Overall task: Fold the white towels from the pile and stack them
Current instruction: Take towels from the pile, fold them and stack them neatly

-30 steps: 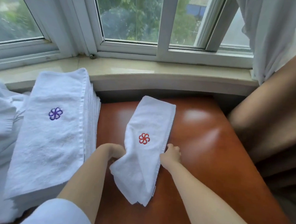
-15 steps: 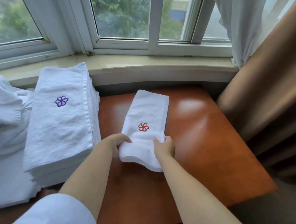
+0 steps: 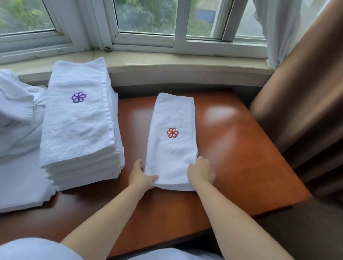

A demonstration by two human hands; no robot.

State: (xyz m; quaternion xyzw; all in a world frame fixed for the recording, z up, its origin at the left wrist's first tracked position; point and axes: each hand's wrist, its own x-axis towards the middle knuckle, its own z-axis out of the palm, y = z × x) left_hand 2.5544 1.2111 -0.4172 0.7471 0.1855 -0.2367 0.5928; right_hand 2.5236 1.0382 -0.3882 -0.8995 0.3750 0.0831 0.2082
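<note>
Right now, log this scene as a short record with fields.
surface: glossy reddish-brown wooden table
towel in work: folded white towel with red flower emblem, lying flat on the table
left hand: grips the towel's near left corner
right hand: grips its near right edge
stack: folded white towels, purple emblem on top, left of the towel
pile: loose white towels, far left

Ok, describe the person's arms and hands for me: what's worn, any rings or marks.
Both forearms are bare; the left hand and right hand wear no gloves. No ring, watch or bracelet shows. White fabric appears at the bottom edge near the left upper arm, apparently a short sleeve, though that is uncertain.
</note>
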